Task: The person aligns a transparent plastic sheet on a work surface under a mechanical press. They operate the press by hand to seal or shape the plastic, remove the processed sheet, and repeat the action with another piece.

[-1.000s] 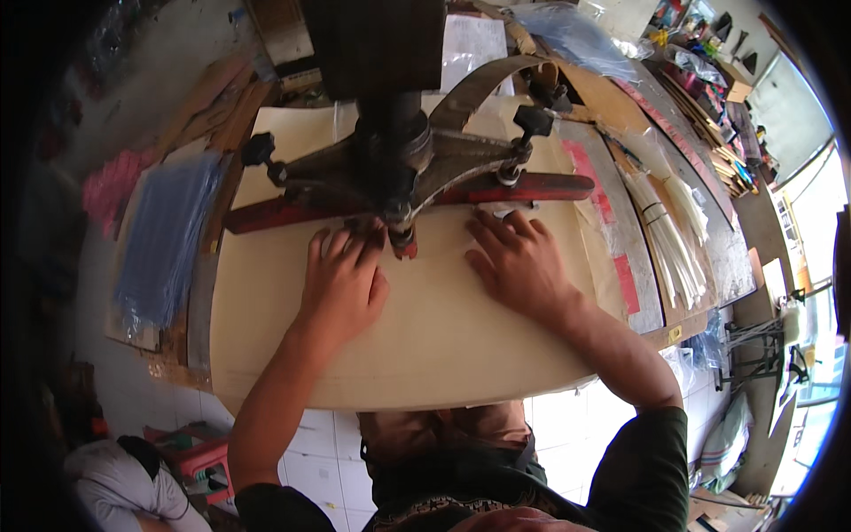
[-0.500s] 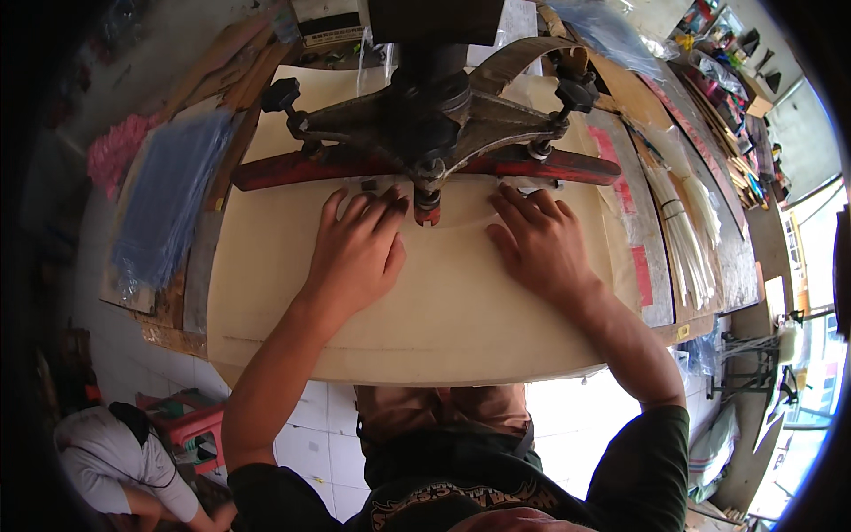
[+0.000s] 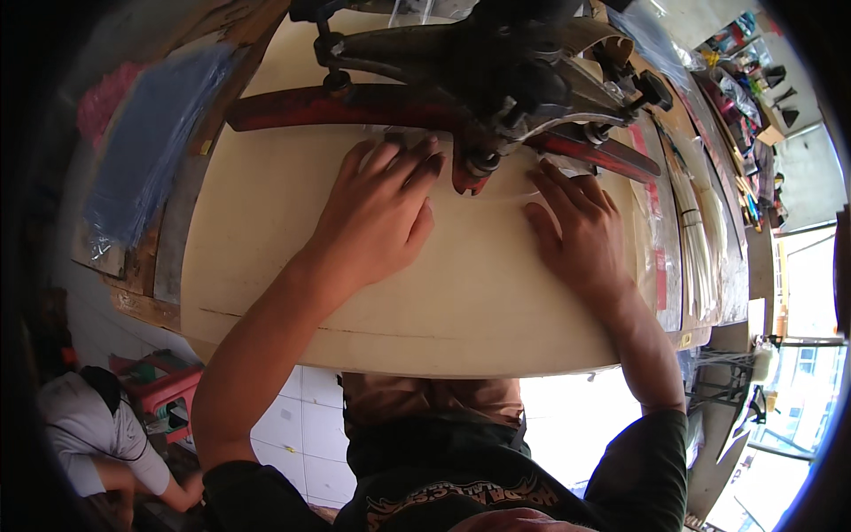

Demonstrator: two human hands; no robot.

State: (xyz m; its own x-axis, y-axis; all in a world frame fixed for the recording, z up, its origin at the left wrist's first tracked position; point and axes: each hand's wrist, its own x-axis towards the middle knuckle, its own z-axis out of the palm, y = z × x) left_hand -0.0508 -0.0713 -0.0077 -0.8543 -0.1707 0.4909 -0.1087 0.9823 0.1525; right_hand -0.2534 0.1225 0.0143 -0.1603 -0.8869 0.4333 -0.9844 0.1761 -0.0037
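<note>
My left hand point(image 3: 381, 213) lies on a large cream sheet-covered board point(image 3: 425, 328), its fingers stretched forward. Its fingertips reach the near edge of a red bar point(image 3: 346, 108), left of the notched red tip. On the other side of that tip, my right hand point(image 3: 581, 230) rests with its fingers extended toward the bar's right part. A black metal bracket point(image 3: 390, 51) with knobs carries the bar above the board. Clear film shows faintly by the fingertips; whatever lies directly under them is hidden. Neither hand visibly grasps anything.
Blue-tinted plastic sheets point(image 3: 155, 146) are stacked at the left, beside a pink bag point(image 3: 105, 102). Bundled white strips point(image 3: 700, 239) lie on the right side. A person point(image 3: 93, 434) bends down at lower left near a red stool point(image 3: 168, 386).
The view has shifted and tilted, so the bracket and bar appear higher and slanted. Both hands stay by the bar with fingers extended, in nearly the same place on the board.
</note>
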